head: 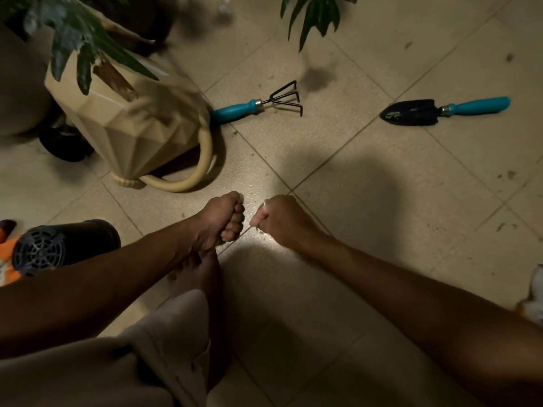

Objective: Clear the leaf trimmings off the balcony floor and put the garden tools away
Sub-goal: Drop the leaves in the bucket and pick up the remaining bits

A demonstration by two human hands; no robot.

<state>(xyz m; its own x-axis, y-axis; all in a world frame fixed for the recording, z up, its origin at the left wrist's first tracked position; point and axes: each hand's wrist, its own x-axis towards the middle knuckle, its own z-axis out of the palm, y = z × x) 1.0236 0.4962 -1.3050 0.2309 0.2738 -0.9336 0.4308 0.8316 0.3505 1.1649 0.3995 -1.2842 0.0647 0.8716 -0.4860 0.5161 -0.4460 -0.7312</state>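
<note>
My left hand and my right hand hover close together just above the tiled balcony floor, both curled into fists. Nothing shows inside either fist. The right fingertips point down at the floor near tiny specks. A hand rake with a teal handle and black prongs lies beyond my hands, its handle end against the watering can. A black trowel with a teal handle lies farther right. Small dark leaf bits are scattered over the tiles at right.
A beige faceted watering can stands at the left under plant leaves. A black round device with a grille lies at the near left beside something orange. My bare foot and knee are below the left hand.
</note>
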